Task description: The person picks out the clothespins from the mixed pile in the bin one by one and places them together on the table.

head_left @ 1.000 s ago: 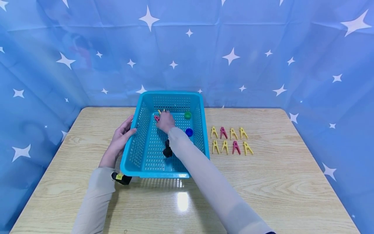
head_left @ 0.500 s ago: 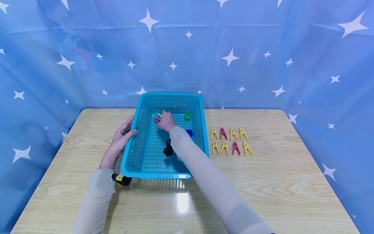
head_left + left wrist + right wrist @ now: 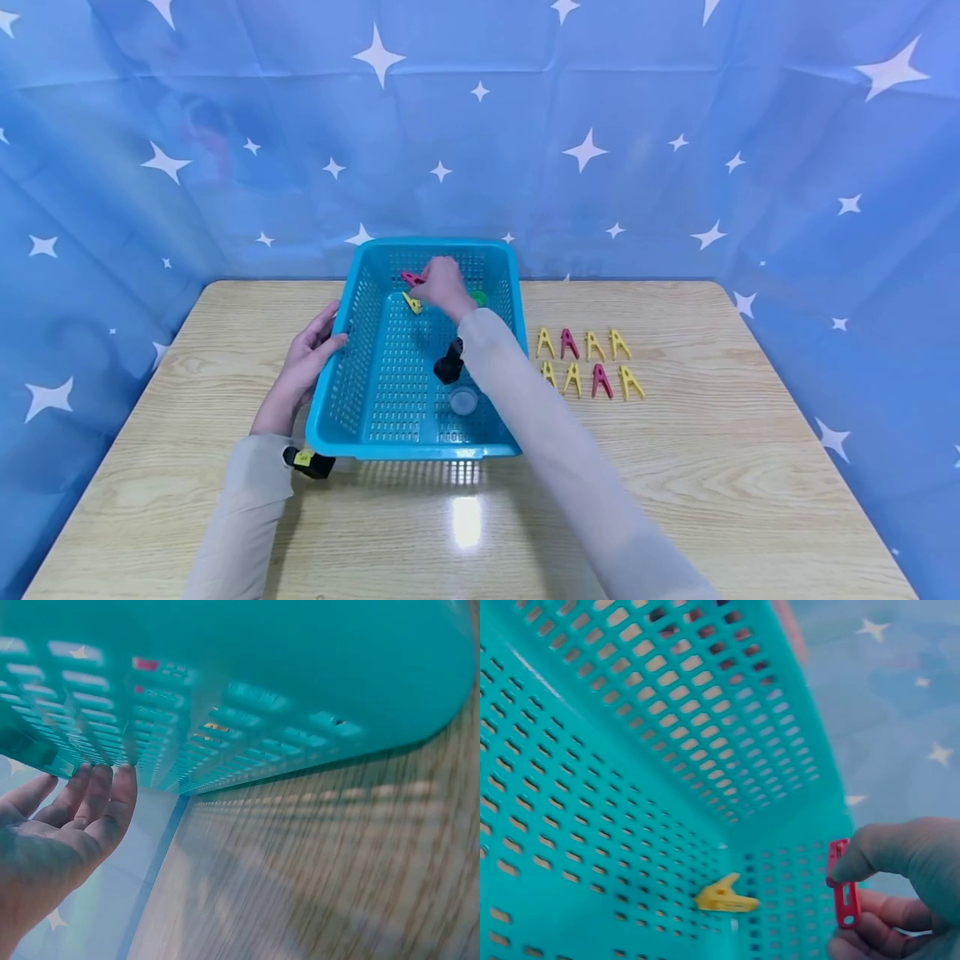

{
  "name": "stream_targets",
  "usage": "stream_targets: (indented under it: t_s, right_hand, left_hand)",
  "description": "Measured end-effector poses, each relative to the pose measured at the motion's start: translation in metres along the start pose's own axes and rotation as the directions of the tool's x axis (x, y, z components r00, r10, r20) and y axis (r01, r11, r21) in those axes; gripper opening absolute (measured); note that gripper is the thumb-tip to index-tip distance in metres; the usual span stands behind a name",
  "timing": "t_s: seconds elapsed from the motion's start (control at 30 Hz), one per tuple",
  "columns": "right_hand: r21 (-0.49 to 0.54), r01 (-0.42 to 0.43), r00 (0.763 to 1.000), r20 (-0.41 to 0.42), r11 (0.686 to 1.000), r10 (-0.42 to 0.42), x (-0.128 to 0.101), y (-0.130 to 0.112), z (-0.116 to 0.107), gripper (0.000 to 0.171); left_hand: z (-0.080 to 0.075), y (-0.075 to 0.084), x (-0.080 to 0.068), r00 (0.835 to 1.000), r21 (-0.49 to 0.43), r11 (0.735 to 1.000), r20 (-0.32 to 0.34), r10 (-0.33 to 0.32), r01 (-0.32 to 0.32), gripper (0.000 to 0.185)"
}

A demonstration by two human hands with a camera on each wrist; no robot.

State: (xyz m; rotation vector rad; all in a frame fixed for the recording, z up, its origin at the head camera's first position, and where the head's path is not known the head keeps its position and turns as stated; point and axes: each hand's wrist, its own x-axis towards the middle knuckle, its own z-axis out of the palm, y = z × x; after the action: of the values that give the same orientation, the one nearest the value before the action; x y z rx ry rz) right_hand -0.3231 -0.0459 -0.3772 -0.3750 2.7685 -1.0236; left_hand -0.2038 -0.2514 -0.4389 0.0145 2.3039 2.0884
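A teal perforated basket [image 3: 352, 392] stands on the wooden table. My right hand [image 3: 442, 283] is raised inside it near the far wall and pinches a red clothespin [image 3: 411, 278] [image 3: 845, 896] between thumb and fingers. A yellow clothespin [image 3: 412, 303] [image 3: 724, 896] lies on the basket floor just below. My left hand [image 3: 309, 354] [image 3: 71, 825] rests with straight fingers against the basket's left outer wall [image 3: 225, 690]. A green cap [image 3: 480, 297] and a clear cap [image 3: 463, 401] also lie in the basket.
Two rows of yellow and red clothespins [image 3: 588, 362] lie on the table to the right of the basket. Blue star-printed cloth [image 3: 675, 150] closes in the back and sides. Black wrist cameras [image 3: 309, 461] sit on both forearms.
My right hand has lifted from the basket floor toward the far wall, carrying the red clothespin up. The yellow clothespin stays on the floor. The clear cap has come into view; the blue cap is now hidden.
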Motion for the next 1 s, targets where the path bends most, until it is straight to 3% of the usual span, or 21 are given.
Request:
stream_targets:
  t_s: [0.17,0.4,1.0]
  right_hand:
    - [0.04,0.014,0.999,-0.033,0.999,-0.012,-0.009,-0.002,-0.018,0.014]
    - [0.089,0.005,0.998,-0.055,0.996,0.0,-0.022,-0.003,-0.04,0.026]
    - [0.168,0.13,0.98,-0.174,0.977,-0.1,-0.068,0.014,-0.087,0.026]
  left_hand:
    - [0.0,0.0,-0.001,1.0,0.003,1.0,0.003,-0.006,0.006,0.061]
    - [0.0,-0.001,0.0,1.0,-0.007,1.0,0.003,-0.001,0.001,0.061]
    - [0.001,0.002,-0.002,1.0,0.026,1.0,0.008,-0.009,0.009,0.062]
